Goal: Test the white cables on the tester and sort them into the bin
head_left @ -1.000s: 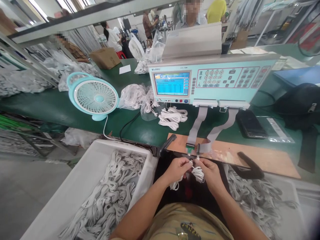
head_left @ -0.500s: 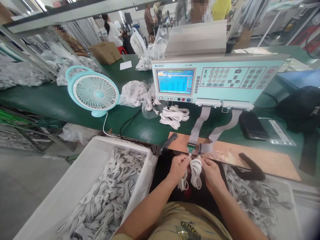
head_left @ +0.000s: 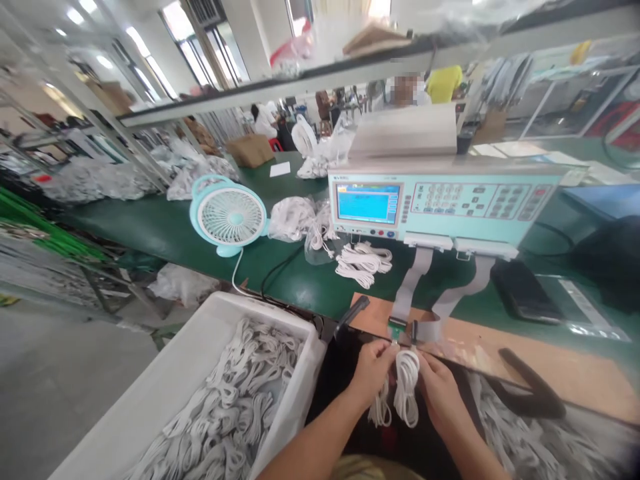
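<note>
My left hand point(head_left: 374, 367) is closed on one end of a white coiled cable point(head_left: 383, 404), right at a small green connector board point(head_left: 397, 325). My right hand point(head_left: 436, 380) is closed beside it on the end of a second white cable bundle point(head_left: 407, 387), which hangs between the hands. Both cable ends meet the connectors at the bench edge; the plugs themselves are mostly hidden by my fingers. Grey ribbon cables point(head_left: 413, 283) run from these connectors up to a light-blue tester point(head_left: 450, 200) with a lit screen point(head_left: 369, 203).
A white bin point(head_left: 210, 310) of coiled cables stands at left, and more cables point(head_left: 535, 427) lie at lower right. On the green bench are a blue fan point(head_left: 233, 217), loose white cables point(head_left: 363, 261), bagged cables point(head_left: 293, 219) and a black phone point(head_left: 525, 291). People are in the background.
The camera view has tilted up, so the scene sits lower and more ceiling shows. Both hands keep their hold on the cable ends at the connectors.
</note>
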Tool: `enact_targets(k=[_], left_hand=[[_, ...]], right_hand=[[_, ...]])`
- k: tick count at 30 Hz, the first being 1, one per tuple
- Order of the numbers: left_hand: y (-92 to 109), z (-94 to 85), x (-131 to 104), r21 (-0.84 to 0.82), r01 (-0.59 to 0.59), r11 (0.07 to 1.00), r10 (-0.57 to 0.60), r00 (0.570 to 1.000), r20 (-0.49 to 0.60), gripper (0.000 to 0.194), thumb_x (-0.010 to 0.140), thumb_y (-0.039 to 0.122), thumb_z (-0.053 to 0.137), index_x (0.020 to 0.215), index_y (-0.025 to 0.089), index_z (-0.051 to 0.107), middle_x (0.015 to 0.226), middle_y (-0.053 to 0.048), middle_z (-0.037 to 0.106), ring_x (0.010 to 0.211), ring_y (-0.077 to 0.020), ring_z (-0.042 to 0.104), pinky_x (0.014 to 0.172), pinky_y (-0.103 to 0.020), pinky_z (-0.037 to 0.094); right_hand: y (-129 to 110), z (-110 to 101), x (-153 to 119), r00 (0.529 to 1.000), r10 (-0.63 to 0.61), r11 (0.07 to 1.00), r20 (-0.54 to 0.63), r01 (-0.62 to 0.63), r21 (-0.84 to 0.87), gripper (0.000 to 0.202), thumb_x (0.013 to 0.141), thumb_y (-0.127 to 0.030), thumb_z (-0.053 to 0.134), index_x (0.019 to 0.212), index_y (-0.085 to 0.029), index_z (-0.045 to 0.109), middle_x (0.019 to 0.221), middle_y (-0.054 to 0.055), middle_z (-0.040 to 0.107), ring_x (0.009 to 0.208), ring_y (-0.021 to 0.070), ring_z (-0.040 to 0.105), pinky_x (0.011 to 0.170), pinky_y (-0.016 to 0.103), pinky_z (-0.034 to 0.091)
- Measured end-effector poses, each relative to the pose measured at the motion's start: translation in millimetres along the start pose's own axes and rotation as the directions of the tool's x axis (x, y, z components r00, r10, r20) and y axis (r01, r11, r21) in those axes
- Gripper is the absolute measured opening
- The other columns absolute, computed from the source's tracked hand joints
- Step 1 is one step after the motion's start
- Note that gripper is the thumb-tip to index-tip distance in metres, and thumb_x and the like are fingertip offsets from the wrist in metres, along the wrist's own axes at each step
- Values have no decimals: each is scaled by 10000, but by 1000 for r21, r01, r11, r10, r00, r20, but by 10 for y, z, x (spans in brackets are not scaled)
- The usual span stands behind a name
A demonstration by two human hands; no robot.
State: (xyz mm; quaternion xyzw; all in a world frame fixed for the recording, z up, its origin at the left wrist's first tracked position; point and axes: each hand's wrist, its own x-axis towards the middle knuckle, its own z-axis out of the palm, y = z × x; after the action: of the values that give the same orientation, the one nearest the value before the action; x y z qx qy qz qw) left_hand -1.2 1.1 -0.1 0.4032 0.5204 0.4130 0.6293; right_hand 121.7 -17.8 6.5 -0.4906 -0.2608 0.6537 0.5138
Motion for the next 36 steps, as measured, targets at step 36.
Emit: enact_targets(k=[36], left_hand=[[41,320,-249,-392,585,710,-498,811,308,319,741,482,564,706,173,491,523,71,378,353,-56,359,340,-182,285]], right_hand=[[-87,-1421,-915,996,-87,583,-24,32,-812,294,790,-462,526,870,-197,626,838,72,605,765,243,551,678,326,416]])
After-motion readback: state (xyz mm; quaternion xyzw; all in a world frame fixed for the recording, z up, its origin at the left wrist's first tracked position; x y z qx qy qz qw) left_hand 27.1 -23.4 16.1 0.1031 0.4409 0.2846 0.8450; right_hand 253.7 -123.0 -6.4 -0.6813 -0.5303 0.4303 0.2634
